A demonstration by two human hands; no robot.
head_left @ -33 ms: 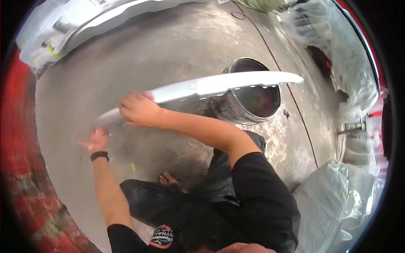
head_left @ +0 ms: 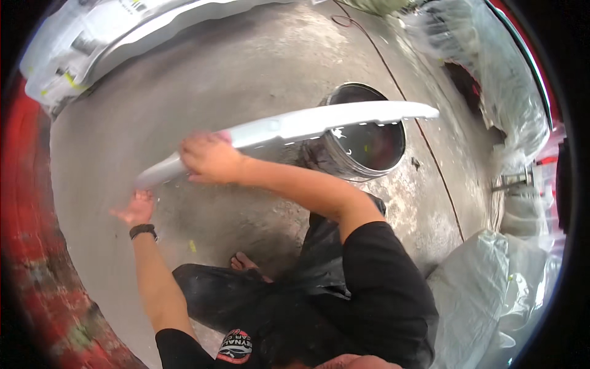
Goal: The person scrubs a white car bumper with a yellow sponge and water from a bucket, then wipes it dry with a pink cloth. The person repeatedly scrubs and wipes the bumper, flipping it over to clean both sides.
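Note:
A long, curved white panel, like a car spoiler point(head_left: 307, 123), stretches from the left across the top of a bucket point(head_left: 344, 157). My right hand point(head_left: 212, 157) is closed over the panel toward its left end, its fingers bent across the surface and slightly blurred. Something pinkish shows at the hand's far edge; I cannot make out whether it is a fingertip or a pad. Just below the panel's left tip is my left hand point(head_left: 136, 209), fingers apart and thumb out, holding nothing. Dark liquid shows inside the bucket.
Plastic sheeting point(head_left: 479, 289) covers bulky shapes on the right. A white covered object point(head_left: 117, 43) stands at the far left. A worn red edge point(head_left: 37, 258) runs along the left. A thin cord point(head_left: 439, 160) crosses the concrete floor point(head_left: 246, 74) beyond the bucket.
My right hand has slid slightly right along the panel. A small gap has opened between my left hand and the panel's left tip. The whole view has shifted a little.

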